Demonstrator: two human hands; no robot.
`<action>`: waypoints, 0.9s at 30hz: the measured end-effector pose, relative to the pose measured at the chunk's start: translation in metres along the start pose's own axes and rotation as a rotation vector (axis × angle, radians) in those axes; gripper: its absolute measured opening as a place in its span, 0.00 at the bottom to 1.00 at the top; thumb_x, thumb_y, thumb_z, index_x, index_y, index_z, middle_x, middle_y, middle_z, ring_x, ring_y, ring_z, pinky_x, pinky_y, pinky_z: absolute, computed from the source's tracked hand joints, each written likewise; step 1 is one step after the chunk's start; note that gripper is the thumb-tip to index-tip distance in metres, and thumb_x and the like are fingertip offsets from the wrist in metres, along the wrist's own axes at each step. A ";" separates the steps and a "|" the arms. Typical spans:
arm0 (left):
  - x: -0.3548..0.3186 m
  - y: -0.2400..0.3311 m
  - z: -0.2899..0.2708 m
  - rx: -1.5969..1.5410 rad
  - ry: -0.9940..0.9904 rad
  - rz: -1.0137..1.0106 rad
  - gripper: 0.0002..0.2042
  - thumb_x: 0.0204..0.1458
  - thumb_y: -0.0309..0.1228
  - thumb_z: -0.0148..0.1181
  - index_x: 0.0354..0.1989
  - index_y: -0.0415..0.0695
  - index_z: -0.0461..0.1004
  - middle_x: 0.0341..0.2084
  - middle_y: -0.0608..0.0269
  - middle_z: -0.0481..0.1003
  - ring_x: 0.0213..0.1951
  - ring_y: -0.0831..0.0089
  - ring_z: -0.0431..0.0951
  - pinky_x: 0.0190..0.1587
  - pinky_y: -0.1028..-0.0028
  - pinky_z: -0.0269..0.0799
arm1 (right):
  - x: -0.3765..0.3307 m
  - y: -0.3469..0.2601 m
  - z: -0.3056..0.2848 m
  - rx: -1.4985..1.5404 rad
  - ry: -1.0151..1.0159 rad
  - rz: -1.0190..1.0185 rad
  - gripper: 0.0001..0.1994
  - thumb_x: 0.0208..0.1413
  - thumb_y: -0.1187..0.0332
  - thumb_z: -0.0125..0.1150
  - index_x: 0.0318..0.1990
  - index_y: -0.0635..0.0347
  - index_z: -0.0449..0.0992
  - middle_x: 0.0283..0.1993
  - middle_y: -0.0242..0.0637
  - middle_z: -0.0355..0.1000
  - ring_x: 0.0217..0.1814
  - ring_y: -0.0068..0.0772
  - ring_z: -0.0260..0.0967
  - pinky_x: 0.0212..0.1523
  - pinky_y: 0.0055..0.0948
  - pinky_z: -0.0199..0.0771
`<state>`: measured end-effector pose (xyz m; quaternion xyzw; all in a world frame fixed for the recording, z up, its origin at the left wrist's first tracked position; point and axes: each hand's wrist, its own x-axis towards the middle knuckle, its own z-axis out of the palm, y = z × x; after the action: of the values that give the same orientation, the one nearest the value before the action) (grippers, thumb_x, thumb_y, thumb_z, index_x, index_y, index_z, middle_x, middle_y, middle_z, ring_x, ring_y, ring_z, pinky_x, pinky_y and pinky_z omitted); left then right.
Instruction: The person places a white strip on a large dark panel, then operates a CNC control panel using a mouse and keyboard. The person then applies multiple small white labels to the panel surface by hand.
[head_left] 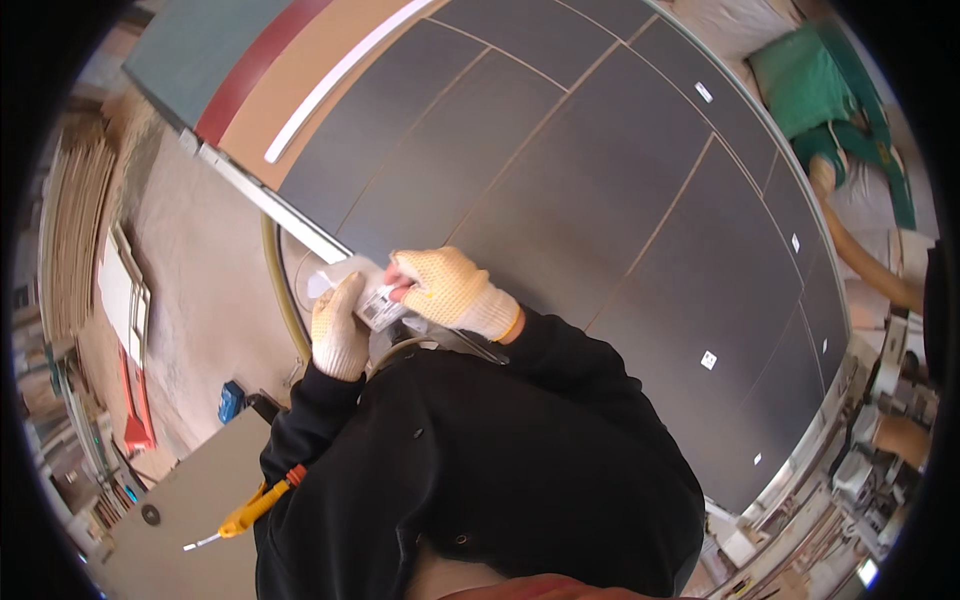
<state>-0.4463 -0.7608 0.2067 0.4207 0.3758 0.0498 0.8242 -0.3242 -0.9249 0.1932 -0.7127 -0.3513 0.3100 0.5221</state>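
Note:
Both my hands wear off-white knit gloves with yellowish grip dots. My left hand [340, 325] pinches a strip of printed white labels [378, 306] on pale backing paper. Closed in a pinch, my right hand [460, 290] meets the strip's right edge, its bare fingertips showing at the glove's end. The labels are in front of my body, above the near left corner of a large dark grey panel [560, 200]. Thin light lines divide this panel into rectangles. Small white stickers, such as a square sticker [708, 360], lie on several right-hand pieces.
A white strip [345, 80] lies at the panel's far left, beside tan, red and grey-green surfaces. A yellow-handled tool [250, 510] is by my left sleeve, above a grey-brown board [170, 520]. Stacked boards [75, 230] and a red-handled item [137, 415] stand left; a green object [805, 80] is far right.

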 end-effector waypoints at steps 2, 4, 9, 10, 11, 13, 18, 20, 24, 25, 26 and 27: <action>-0.001 -0.003 0.004 0.000 -0.091 -0.087 0.12 0.66 0.30 0.54 0.49 0.34 0.75 0.42 0.54 0.79 0.44 0.65 0.82 0.50 0.65 0.78 | 0.000 0.009 -0.001 0.077 -0.018 -0.016 0.11 0.56 0.64 0.69 0.42 0.58 0.81 0.36 0.43 0.82 0.39 0.46 0.81 0.41 0.39 0.79; -0.002 -0.005 0.008 0.016 -0.103 -0.151 0.12 0.66 0.31 0.54 0.49 0.34 0.75 0.42 0.54 0.79 0.44 0.64 0.82 0.50 0.64 0.78 | -0.002 0.018 -0.003 0.142 -0.047 -0.088 0.11 0.56 0.63 0.68 0.43 0.57 0.81 0.35 0.42 0.82 0.39 0.45 0.81 0.40 0.38 0.79; 0.007 -0.015 0.022 0.033 -0.009 -0.073 0.12 0.67 0.32 0.54 0.49 0.35 0.75 0.42 0.56 0.79 0.43 0.65 0.82 0.46 0.67 0.78 | -0.010 0.040 -0.012 0.079 0.050 -0.102 0.09 0.56 0.63 0.69 0.38 0.56 0.80 0.35 0.39 0.82 0.39 0.45 0.81 0.41 0.39 0.79; 0.007 -0.017 0.025 0.054 0.035 -0.061 0.12 0.67 0.32 0.54 0.49 0.35 0.75 0.42 0.57 0.79 0.43 0.65 0.82 0.45 0.67 0.78 | -0.011 0.043 -0.013 0.065 0.044 -0.092 0.08 0.56 0.64 0.69 0.38 0.56 0.80 0.36 0.39 0.82 0.39 0.45 0.81 0.42 0.39 0.79; 0.008 -0.020 0.029 0.077 0.057 -0.058 0.11 0.67 0.32 0.53 0.47 0.35 0.75 0.40 0.57 0.79 0.40 0.66 0.81 0.43 0.68 0.77 | -0.013 0.046 -0.011 0.052 0.095 -0.089 0.07 0.56 0.65 0.68 0.37 0.57 0.79 0.37 0.40 0.82 0.40 0.45 0.80 0.42 0.40 0.79; 0.008 -0.024 0.036 0.096 0.024 -0.033 0.11 0.68 0.33 0.53 0.45 0.36 0.75 0.35 0.59 0.79 0.36 0.68 0.80 0.37 0.70 0.76 | -0.012 0.055 -0.012 0.081 0.269 -0.284 0.05 0.56 0.68 0.68 0.36 0.56 0.78 0.39 0.41 0.80 0.41 0.45 0.79 0.44 0.39 0.78; 0.003 -0.016 0.038 0.304 -0.012 0.032 0.13 0.68 0.37 0.54 0.47 0.39 0.74 0.32 0.62 0.76 0.29 0.74 0.73 0.27 0.71 0.65 | -0.009 0.131 -0.082 0.303 1.105 -0.027 0.02 0.55 0.76 0.61 0.34 0.59 0.76 0.39 0.40 0.76 0.42 0.37 0.75 0.46 0.34 0.74; -0.002 -0.012 0.035 0.341 -0.019 0.124 0.12 0.68 0.37 0.54 0.47 0.39 0.74 0.32 0.61 0.76 0.29 0.73 0.74 0.28 0.72 0.66 | -0.019 0.186 -0.148 0.105 1.258 0.332 0.04 0.57 0.72 0.58 0.35 0.62 0.77 0.34 0.45 0.78 0.38 0.43 0.77 0.44 0.38 0.76; -0.014 -0.004 0.034 0.329 -0.022 0.148 0.13 0.67 0.34 0.54 0.52 0.38 0.72 0.38 0.60 0.77 0.35 0.71 0.75 0.35 0.71 0.70 | -0.077 0.267 -0.194 -0.732 1.144 0.933 0.19 0.57 0.53 0.67 0.43 0.60 0.79 0.43 0.45 0.81 0.49 0.53 0.79 0.52 0.49 0.76; -0.016 -0.004 0.037 0.348 0.008 0.148 0.14 0.67 0.34 0.54 0.54 0.38 0.72 0.41 0.60 0.77 0.38 0.70 0.76 0.37 0.71 0.71 | -0.076 0.274 -0.187 -0.775 1.033 0.917 0.22 0.57 0.51 0.67 0.46 0.63 0.78 0.47 0.46 0.79 0.53 0.53 0.77 0.53 0.50 0.75; -0.017 -0.003 0.039 0.380 0.023 0.172 0.13 0.67 0.35 0.55 0.51 0.37 0.73 0.38 0.59 0.78 0.34 0.70 0.76 0.34 0.72 0.70 | -0.081 0.277 -0.179 -0.831 0.947 0.939 0.26 0.56 0.49 0.68 0.48 0.65 0.78 0.51 0.47 0.78 0.56 0.53 0.75 0.54 0.50 0.74; -0.018 -0.005 0.043 0.409 0.031 0.188 0.13 0.66 0.35 0.55 0.48 0.37 0.74 0.34 0.58 0.78 0.30 0.71 0.76 0.32 0.73 0.69 | -0.074 0.279 -0.155 -0.886 0.677 0.911 0.31 0.56 0.46 0.68 0.54 0.66 0.75 0.59 0.50 0.73 0.64 0.54 0.69 0.61 0.52 0.69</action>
<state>-0.4314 -0.7993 0.2288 0.6112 0.3501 0.0555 0.7076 -0.1908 -1.1254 -0.0288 -0.9903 0.0693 0.0873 0.0831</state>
